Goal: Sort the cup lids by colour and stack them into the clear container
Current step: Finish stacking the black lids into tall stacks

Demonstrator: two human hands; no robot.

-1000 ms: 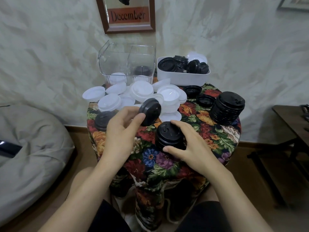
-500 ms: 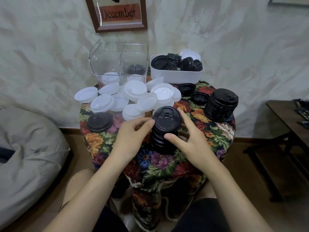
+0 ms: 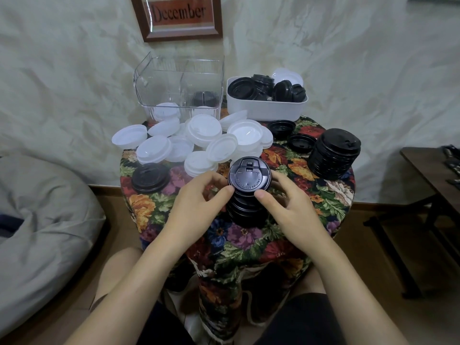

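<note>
Partway through: left hand (image 3: 196,205) and right hand (image 3: 291,207) are pinching a short stack of black plastic cup lids (image 3: 249,192) mid-table, loose white plastic lids (image 3: 204,131) are waiting, clear plastic container (image 3: 159,78) is seemingly holding few

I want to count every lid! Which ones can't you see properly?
Head view only:
- Lower lids of the black stack: partly covered by left hand and right hand.
- Lids in the clear container: blurred by its ribbed walls.
- Deeper lids in the white tub: hidden by its wall.
</note>
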